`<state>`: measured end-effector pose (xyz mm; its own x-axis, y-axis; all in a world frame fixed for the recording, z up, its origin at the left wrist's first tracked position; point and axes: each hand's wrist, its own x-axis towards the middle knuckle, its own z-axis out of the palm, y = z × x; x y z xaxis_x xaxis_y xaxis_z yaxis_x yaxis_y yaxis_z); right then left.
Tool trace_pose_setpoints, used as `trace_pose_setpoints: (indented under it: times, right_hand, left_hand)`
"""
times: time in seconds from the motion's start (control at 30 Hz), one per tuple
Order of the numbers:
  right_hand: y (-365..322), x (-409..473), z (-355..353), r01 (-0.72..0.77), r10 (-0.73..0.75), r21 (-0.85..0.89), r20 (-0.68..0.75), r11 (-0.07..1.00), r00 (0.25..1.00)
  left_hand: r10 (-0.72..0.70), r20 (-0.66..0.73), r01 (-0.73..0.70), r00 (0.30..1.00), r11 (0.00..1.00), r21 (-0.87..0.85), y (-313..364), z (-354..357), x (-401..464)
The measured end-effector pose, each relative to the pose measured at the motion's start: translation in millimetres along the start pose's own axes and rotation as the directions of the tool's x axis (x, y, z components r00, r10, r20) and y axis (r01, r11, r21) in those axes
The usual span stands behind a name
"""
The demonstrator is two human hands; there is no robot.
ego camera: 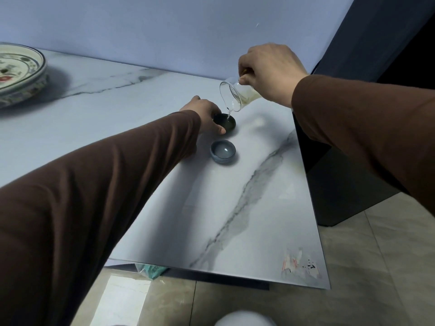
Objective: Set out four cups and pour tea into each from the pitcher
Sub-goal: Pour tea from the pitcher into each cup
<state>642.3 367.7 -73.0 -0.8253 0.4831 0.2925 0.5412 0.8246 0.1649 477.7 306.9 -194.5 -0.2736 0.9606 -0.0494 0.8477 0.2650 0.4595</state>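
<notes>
My right hand (270,71) grips a clear glass pitcher (235,95) tipped steeply to the left, and a thin stream of pale tea runs from its lip into a small dark cup (227,123). My left hand (204,114) holds that dark cup by its left side on the white marble table (164,184). Just in front of it stands a blue-grey cup (223,151), untouched. Only these two cups are visible; my left arm hides the table area to their left.
A large painted ceramic bowl (18,74) stands at the far left of the table. The table's right edge (310,184) drops to a tiled floor (376,267), and a dark curtain (388,31) hangs at the right. A teal packet (153,269) lies under the front edge.
</notes>
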Motion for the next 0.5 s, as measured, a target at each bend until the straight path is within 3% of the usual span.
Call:
trace_pose_setpoints:
  times: [0.3, 0.5]
  right_hand:
    - [1, 1, -2, 0.001, 0.000, 0.016, -0.014, 1.000, 1.000]
    - [13, -12, 8, -0.205, 0.202, 0.203, 0.036, 0.958, 0.979]
  left_hand:
    - [-0.003, -0.007, 0.003, 1.000, 1.000, 0.003, 0, 0, 0]
    - [-0.015, -0.007, 0.015, 1.000, 1.000, 0.002, -1, 2, 1]
